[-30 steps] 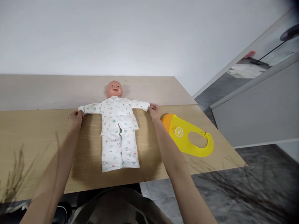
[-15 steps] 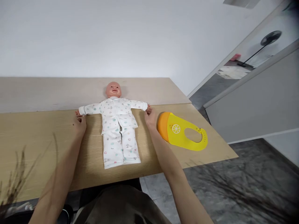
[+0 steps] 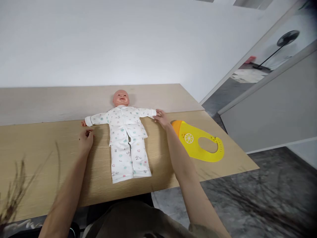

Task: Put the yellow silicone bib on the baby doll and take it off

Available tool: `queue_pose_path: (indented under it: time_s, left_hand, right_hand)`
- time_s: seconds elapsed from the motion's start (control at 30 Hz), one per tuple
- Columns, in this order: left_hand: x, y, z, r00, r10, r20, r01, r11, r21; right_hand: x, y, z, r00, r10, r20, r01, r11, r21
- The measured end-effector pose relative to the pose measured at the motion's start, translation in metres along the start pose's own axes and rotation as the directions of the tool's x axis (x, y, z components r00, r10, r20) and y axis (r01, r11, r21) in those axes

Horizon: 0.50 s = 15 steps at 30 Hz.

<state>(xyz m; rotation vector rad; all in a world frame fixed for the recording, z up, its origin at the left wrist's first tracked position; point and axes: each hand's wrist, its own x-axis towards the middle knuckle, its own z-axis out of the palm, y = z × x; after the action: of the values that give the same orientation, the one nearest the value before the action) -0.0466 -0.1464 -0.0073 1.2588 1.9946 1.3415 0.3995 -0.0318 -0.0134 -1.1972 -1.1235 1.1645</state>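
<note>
A baby doll (image 3: 121,98) lies on its back with its arms spread. It wears a white printed long-sleeved top (image 3: 126,123) and matching trousers (image 3: 129,160); no feet show beyond the trouser legs. My right hand (image 3: 162,119) has its fingers and thumb around the doll's cuff and hand on the right side, mostly covering that doll hand. Just below the doll's other hand (image 3: 83,123) is my left hand (image 3: 86,140), its fingers curled with nothing visible in them and a small gap to the sleeve. A yellow bib (image 3: 198,145) with an orange pocket lies right of my right forearm, which partly covers it.
The wooden table (image 3: 49,165) meets a white wall (image 3: 99,43) at the back, along a paler strip. Its right edge ends above a grey floor (image 3: 267,185). Further right, a fan (image 3: 288,38) stands beyond an opening.
My left hand has come away from the doll's hand and moved slightly down. My right hand has shifted up and closed over the doll's cuff and hand. The view has shifted slightly.
</note>
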Motion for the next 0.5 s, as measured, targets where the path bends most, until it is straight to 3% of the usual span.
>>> queue_pose_path:
  time_s: [0.13, 0.3, 0.5]
  left_hand:
    - [0.001, 0.001, -0.001, 1.0, -0.022, 0.005, 0.022, 1.0, -0.006]
    - [0.002, -0.004, -0.001, 0.999, -0.033, 0.01, 0.033, 0.999, 0.003]
    - [0.005, -0.008, 0.0, 1.0, -0.022, 0.019, 0.021, 1.0, 0.014]
  right_hand:
    - [0.01, 0.013, -0.006, 0.994, -0.106, 0.041, 0.111, 0.981, -0.16]
    - [0.013, 0.025, -0.006, 0.967, -0.25, 0.051, 0.248, 0.878, -0.41]
    - [-0.004, 0.032, 0.009, 0.942, -0.317, -0.109, 0.196, 0.785, -0.588]
